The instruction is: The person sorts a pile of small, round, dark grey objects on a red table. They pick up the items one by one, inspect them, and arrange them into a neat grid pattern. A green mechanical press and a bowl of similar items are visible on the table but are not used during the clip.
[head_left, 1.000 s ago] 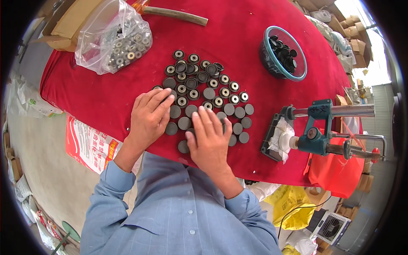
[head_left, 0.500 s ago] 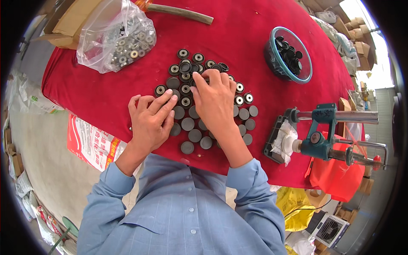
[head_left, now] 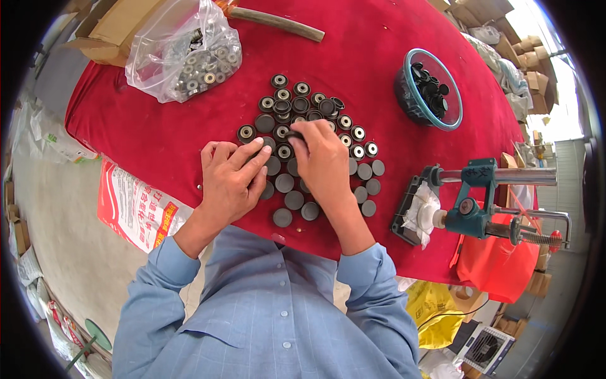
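Note:
Several round black caps with metal bearings set in them are grouped on a red cloth-covered table. Nearer me lie several plain dark grey discs, flat side up. My right hand pinches a black cap between thumb and fingers, tilted just above the bearing-fitted ones. My left hand rests at the group's left edge, its fingers stretched out. Its fingertips touch a dark grey disc beside a bearing-fitted cap. Both palms hide some of the pieces beneath.
A clear bag of metal bearings sits at the far left by a cardboard box. A wooden handle lies at the back. On the right stand a clear tub of black caps and a green hand press.
My right hand has drawn slightly toward me, and the cap in its pinch now shows. My left hand stays at the same disc. The whole view has shifted a little.

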